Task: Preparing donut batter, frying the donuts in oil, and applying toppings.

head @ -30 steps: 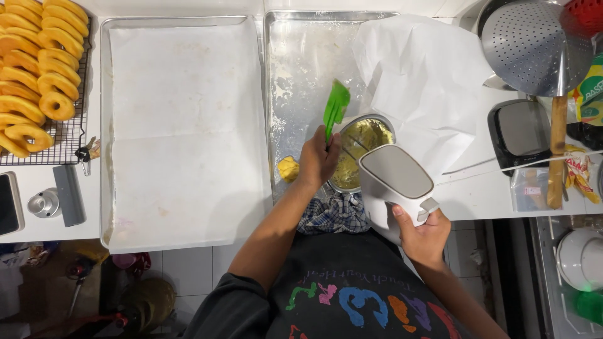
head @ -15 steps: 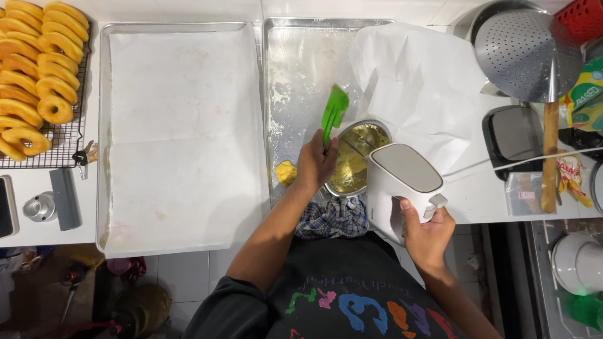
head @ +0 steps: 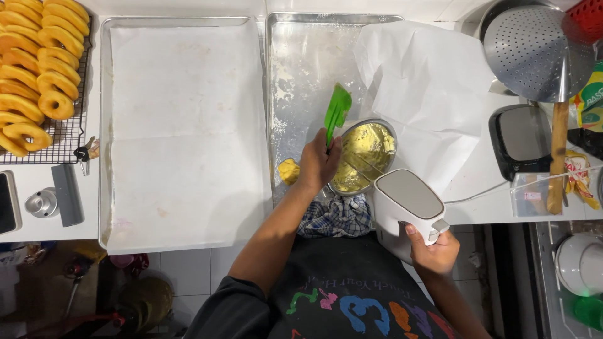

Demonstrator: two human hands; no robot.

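My left hand (head: 318,164) grips the handle of a green spatula (head: 336,112), its blade pointing away over the metal tray (head: 301,56). My right hand (head: 433,251) holds a white electric hand mixer (head: 405,204) by its handle, its beaters dipping into a metal bowl (head: 365,156) of yellow batter at the counter's front edge. A small yellow lump (head: 288,171) lies on the tray just left of my left hand. A checked cloth (head: 336,216) sits under the bowl.
A paper-lined baking tray (head: 182,132) lies to the left. Golden ring doughnuts (head: 38,69) rest on a wire rack at far left. Crumpled white paper (head: 427,88), a perforated skimmer (head: 534,47) with wooden handle and a kitchen scale (head: 521,141) are on the right.
The mixer has lowered slightly toward the bowl's right side. My left hand with the spatula stays almost where it was.
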